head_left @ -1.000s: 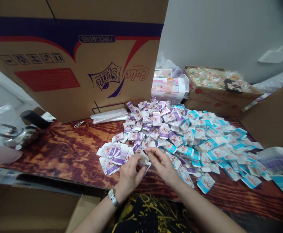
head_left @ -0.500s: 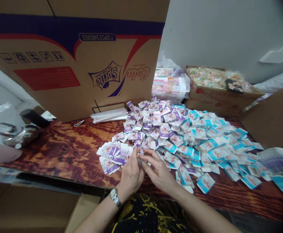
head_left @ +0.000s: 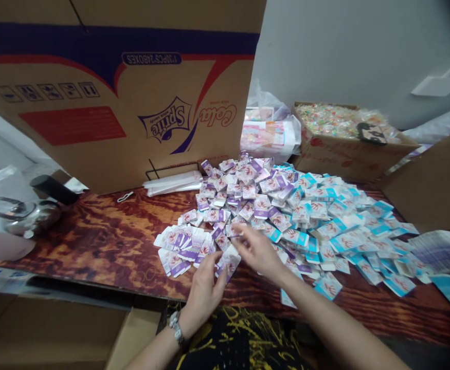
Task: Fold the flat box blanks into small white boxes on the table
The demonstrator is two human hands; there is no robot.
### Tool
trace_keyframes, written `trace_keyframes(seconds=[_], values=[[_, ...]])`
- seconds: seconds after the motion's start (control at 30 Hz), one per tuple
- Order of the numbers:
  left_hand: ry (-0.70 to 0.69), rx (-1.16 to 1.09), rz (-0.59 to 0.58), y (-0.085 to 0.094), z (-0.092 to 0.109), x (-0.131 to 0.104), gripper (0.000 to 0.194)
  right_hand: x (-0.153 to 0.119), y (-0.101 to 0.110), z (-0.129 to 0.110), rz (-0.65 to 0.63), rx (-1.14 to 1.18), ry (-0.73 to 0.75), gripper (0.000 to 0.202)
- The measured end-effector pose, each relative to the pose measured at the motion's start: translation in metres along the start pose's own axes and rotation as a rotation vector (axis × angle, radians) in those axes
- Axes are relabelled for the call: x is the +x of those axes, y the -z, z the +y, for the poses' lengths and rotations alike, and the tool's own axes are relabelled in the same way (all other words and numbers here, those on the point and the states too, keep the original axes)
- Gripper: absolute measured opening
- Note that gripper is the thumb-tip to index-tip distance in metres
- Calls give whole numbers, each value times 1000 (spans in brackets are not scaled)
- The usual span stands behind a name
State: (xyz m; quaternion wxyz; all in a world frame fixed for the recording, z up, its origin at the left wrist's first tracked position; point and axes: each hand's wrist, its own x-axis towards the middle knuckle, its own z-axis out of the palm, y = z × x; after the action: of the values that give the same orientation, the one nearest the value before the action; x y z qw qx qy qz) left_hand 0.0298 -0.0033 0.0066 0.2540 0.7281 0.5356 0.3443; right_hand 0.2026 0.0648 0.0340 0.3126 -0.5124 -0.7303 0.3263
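Note:
My left hand, with a watch on its wrist, pinches a small white and purple carton between thumb and fingers near the table's front edge. My right hand is just above and to the right of it, with bent fingers and the thumb apart from the fingertips. Its fingertips are beside a small box at the front of the purple box pile; whether they touch it is unclear. To the left of my hands lies a fanned stack of flat white and purple cartons.
Blue and white boxes spread to the right. A large cardboard box stands behind at left. A carton of wrapped candies is at the back right. Clear plastic sleeves and a metal kettle are left of the pile.
My hands, close together before, have separated. The right moved up and right toward the pile; the left shifted slightly down and left, with the carton now showing in its fingers.

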Motion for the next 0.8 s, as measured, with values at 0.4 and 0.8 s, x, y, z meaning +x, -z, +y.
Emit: trace_keyframes(seconds=[0.4,0.8], values=[[-35,186,-109,-40,-30,-18,57,-51,-62,34,-19,-481,-161,15],[-43,111,46,-14,6,8,44,-44,-8,-20,162,47,98,18]])
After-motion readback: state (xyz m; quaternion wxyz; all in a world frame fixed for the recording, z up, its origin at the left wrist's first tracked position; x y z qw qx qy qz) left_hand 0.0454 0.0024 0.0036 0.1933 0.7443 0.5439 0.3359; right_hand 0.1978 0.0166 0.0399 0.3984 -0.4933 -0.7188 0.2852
